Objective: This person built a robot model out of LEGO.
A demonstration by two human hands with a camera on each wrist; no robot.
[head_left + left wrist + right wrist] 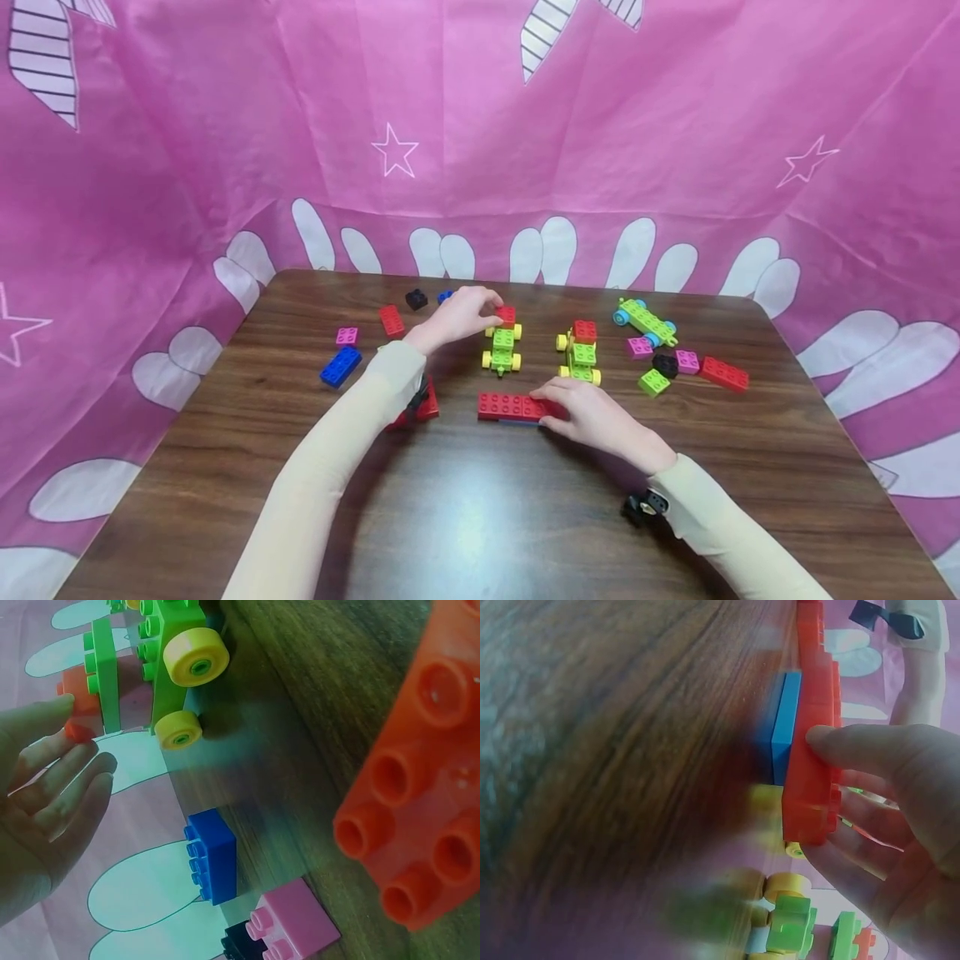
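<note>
Right hand (592, 414) grips a long red studded brick (513, 406) — blue underneath — left hand (455, 314) pinches a small red brick (506, 316).

Cream long sleeves on both arms; small black cam w/ strap (647, 505) at right wrist.

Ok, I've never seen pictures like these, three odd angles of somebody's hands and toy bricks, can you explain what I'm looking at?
No machine here: a person's two bare hands, filmed by a head camera and one camera on each wrist. The head view looks down on a dark wooden table scattered with plastic building bricks. The left hand pinches a small red brick sitting on a green wheeled brick car with yellow wheels. The right hand has its grip on one end of a long red brick with a blue piece under it; the right wrist view shows that close up.
</note>
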